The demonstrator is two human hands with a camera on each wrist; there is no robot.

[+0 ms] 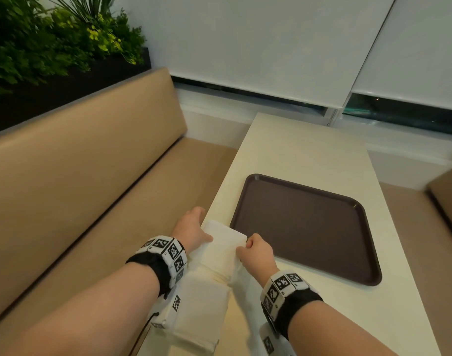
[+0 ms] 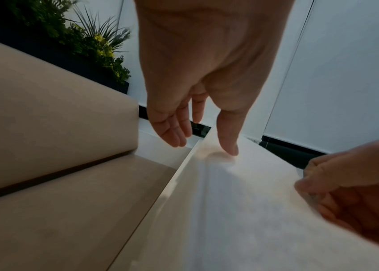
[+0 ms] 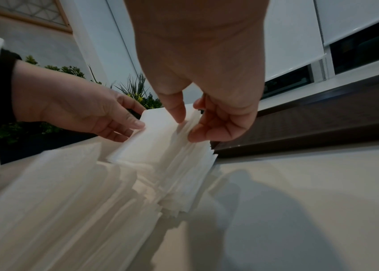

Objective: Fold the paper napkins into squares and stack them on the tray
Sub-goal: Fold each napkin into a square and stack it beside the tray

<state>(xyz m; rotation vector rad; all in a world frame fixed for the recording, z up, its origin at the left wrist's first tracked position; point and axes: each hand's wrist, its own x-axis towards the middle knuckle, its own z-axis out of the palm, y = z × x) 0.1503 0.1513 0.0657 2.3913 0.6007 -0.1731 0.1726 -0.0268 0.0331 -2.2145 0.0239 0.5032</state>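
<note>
A: What do we see of the right hand (image 3: 207, 102)?

B: We see its thumb and curled fingers (image 3: 198, 135) pinching the right edge of the top sheets of the napkin pile (image 1: 221, 250). The grip is narrow, closed on paper.

A: And the left hand (image 1: 191, 227)?

B: We find it more relaxed. Its thumb (image 2: 229, 141) lies flat on top of the pile at the left side, while the other fingers hang loosely over the edge of the table (image 1: 309, 152), only slightly bent. We cannot tell whether they touch the pile's side.

A: Where do we place the napkins?

B: They lie in a white, fanned pile along the near left edge of the table, just beside the tray (image 1: 307, 227); in the head view the pile's far corner is close to the tray's near left rim.

A: What do we see in the tray?

B: Only its dark brown surface shows; no napkin is on it yet.

A: Any writing?

B: We read none. The wrist bands (image 1: 168, 255) carry black-and-white square markers, not words.
</note>
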